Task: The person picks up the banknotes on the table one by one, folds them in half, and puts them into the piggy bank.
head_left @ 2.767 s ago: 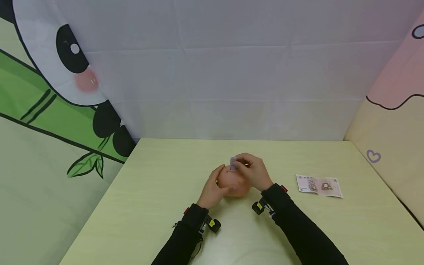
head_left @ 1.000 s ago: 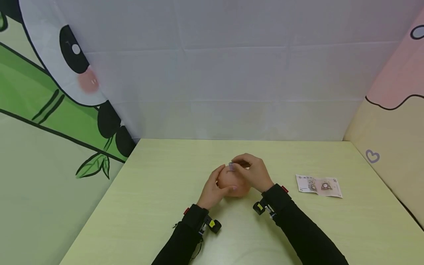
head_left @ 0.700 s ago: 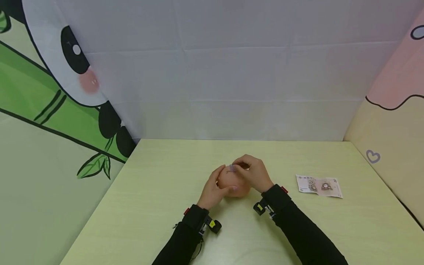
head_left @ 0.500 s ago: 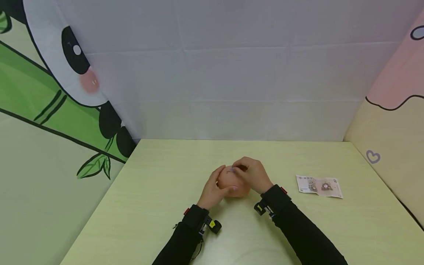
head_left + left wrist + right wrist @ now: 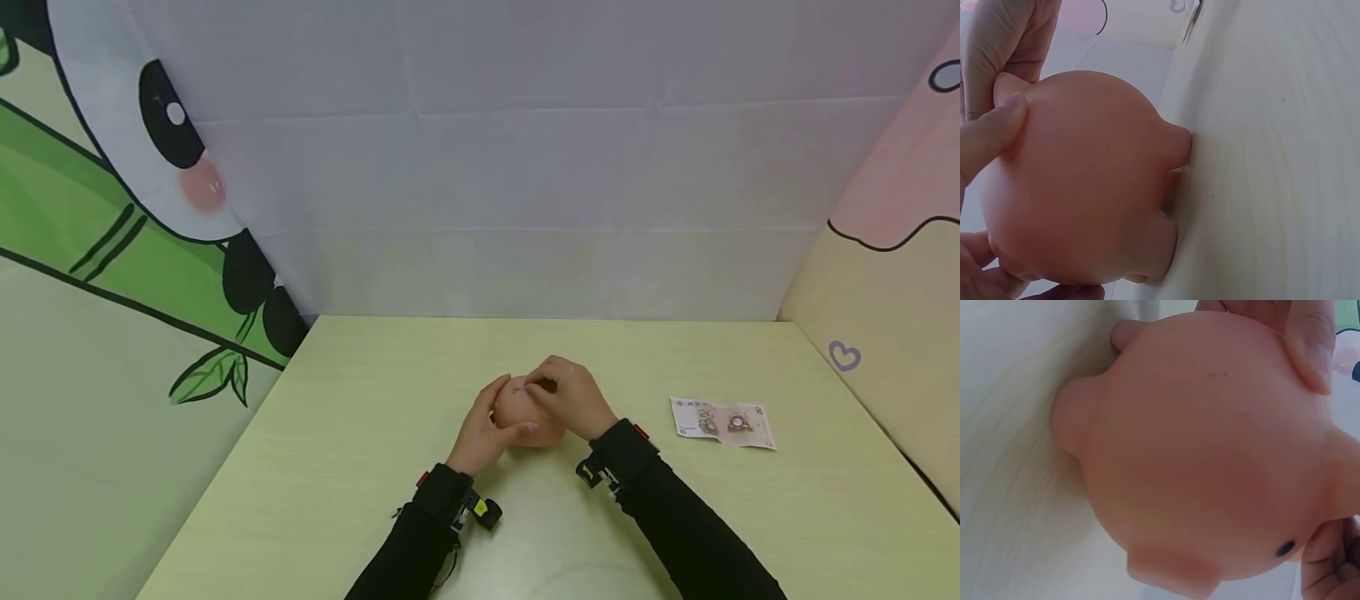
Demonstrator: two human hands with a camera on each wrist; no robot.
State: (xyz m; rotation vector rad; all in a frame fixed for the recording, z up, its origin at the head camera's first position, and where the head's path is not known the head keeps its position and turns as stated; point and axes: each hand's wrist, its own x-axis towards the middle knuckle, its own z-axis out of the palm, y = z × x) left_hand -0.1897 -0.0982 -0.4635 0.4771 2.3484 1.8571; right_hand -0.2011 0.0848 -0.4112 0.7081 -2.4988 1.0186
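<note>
Piggy bank (image 5: pixel 525 414) stands on table (image 5: pixel 360 467); left hand (image 5: pixel 480 429) cups it.

Pink piggy bank (image 5: pixel 525 414) upright on feet, table center.

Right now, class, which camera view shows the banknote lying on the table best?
The head view: the banknote lies flat and whole on the table, to the right of both hands. Neither wrist view shows it; a pink piggy bank fills both.

A staged recording booth is suggested: a pale green table (image 5: pixel 360 467) is enclosed by cartoon-printed fabric backdrops, a panda (image 5: pixel 161 158) left, pastel panels (image 5: pixel 892 275) right.
</note>
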